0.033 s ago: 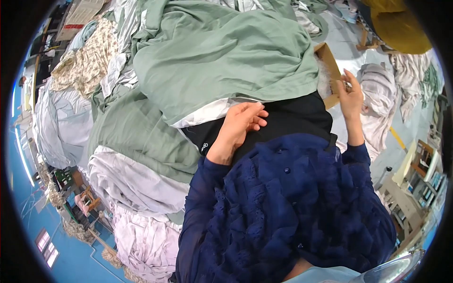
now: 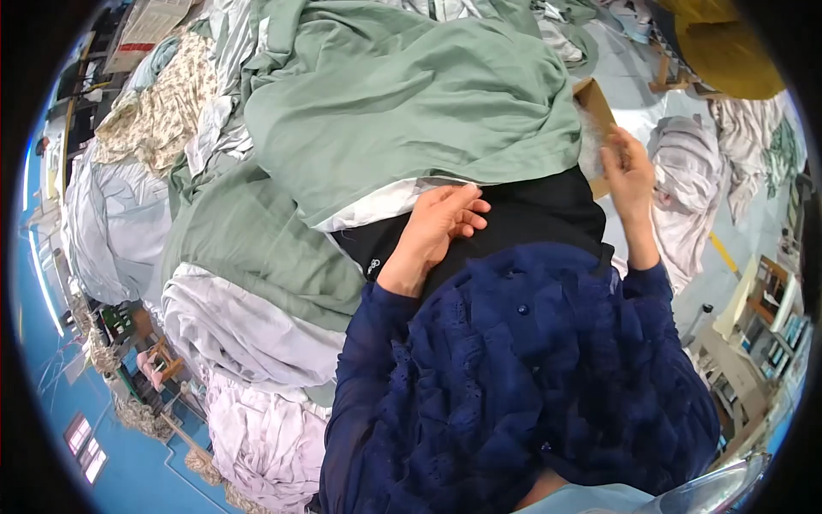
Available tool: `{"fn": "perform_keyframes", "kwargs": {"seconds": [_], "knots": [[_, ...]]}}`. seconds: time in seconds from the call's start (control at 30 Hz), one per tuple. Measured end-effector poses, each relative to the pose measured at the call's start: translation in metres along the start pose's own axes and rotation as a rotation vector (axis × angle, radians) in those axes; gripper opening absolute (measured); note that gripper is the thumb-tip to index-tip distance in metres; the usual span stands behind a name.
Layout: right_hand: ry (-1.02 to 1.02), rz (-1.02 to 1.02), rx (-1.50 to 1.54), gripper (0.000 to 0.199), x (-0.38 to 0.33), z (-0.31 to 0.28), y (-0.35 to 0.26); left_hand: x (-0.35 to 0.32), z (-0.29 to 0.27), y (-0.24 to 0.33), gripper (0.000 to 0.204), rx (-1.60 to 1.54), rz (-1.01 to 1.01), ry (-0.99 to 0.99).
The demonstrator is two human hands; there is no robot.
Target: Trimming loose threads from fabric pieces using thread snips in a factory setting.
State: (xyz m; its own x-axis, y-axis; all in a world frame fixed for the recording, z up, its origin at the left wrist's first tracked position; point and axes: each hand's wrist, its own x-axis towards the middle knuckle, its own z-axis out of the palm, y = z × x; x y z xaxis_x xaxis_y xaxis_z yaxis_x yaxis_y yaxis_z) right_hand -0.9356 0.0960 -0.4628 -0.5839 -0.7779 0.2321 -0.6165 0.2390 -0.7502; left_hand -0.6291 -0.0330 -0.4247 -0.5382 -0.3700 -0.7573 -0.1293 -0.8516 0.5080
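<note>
A large piece of sage-green cloth [image 2: 411, 103] lies spread over my lap, its near edge folded to show a white strip [image 2: 377, 206]. My left hand [image 2: 438, 227] is at that edge, thumb and forefinger closed on the cloth and the other fingers curled beneath. Off to the right, my right hand [image 2: 632, 176] is raised with its fingers bent and apart, touching no cloth. It hovers beside a cardboard box [image 2: 597, 104] that holds pale, fluffy, thread-like stuff [image 2: 591, 141]. Nothing shows in the right hand, though its fingertips are slightly blurred.
More green cloth [image 2: 257, 236] and pale grey cloth [image 2: 240, 321] are heaped at my left, with patterned cloth [image 2: 163, 103] farther back. Pinkish-white cloth [image 2: 681, 193] lies right of the box. A wooden stool-like frame [image 2: 736, 377] stands at the lower right.
My right hand has shifted slightly left and its fingers have bent toward the box. My left hand stays at the cloth's edge.
</note>
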Motion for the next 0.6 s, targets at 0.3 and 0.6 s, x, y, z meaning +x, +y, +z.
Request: {"fn": "perform_keyframes", "kwargs": {"seconds": [0.3, 0.6], "knots": [[-0.526, -0.317, 0.063, 0.050, -0.005, 0.053, -0.118, 0.031, 0.003, -0.006, 0.039, -0.179, -0.050, -0.040], [-0.542, -0.421, 0.175, 0.035, 0.000, 0.086, -0.107, 0.006, 0.005, -0.013, 0.026, 0.074, 0.314, 0.021]]}}
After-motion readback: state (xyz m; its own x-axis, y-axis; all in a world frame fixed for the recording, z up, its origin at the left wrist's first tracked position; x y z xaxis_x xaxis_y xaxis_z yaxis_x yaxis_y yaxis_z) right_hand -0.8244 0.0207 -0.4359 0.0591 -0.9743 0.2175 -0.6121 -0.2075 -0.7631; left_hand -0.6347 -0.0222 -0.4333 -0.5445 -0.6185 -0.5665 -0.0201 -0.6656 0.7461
